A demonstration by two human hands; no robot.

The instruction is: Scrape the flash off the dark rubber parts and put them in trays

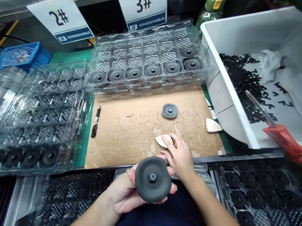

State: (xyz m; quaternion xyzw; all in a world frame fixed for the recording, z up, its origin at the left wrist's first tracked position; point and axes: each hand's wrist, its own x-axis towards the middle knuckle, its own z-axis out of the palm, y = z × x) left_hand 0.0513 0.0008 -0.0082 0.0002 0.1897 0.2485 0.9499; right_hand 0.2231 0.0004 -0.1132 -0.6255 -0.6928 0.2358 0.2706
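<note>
Left hand (126, 192) cups a dark round disc (153, 179); right hand (179, 155) lies flat on a pale wedge (163, 140). Signs read "2#" (58, 17) and "3#" (142, 2).

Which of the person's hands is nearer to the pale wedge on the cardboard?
Right. The right hand rests touching the pale wedge; the left hand is lower, holding a dark disc.

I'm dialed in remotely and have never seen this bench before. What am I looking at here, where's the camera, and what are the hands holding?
The one picture comes from a camera on the worker's head, looking down at the bench. The left hand cups a dark round disc with a small hub in its middle. The right hand touches a pale wedge-shaped scraper on a sheet of cardboard, where another disc also lies. Clear trays partly filled with discs stand around, and a white bin of black trimmings is at the right.
</note>
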